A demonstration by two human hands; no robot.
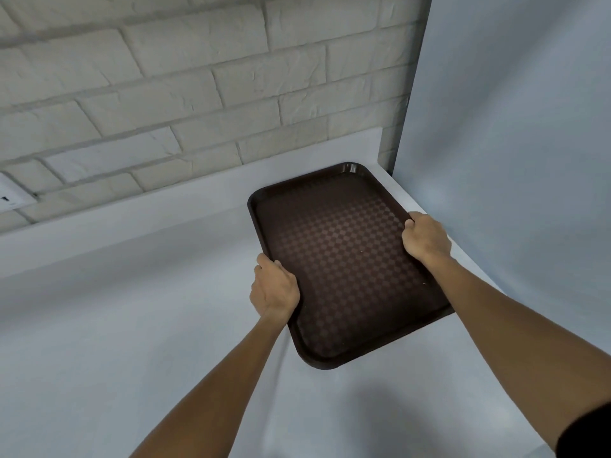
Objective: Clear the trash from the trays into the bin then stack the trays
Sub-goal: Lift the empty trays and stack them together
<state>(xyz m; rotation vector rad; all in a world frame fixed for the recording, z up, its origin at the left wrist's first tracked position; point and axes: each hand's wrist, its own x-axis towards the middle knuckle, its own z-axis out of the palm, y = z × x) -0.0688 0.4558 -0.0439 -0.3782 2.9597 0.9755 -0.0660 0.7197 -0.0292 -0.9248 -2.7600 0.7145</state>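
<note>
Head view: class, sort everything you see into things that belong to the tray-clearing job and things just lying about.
Belongs to the job: brown tray; left hand and right hand, each holding one long edge of it.
Just there: white counter, brick wall, wall socket, pale side panel.

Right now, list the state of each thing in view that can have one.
Dark brown checker-textured plastic tray: no trash on it, lying flat over the white countertop, gripped at both long edges.
Left hand: fingers curled round the tray's left edge.
Right hand: fingers curled round the tray's right edge.
</note>
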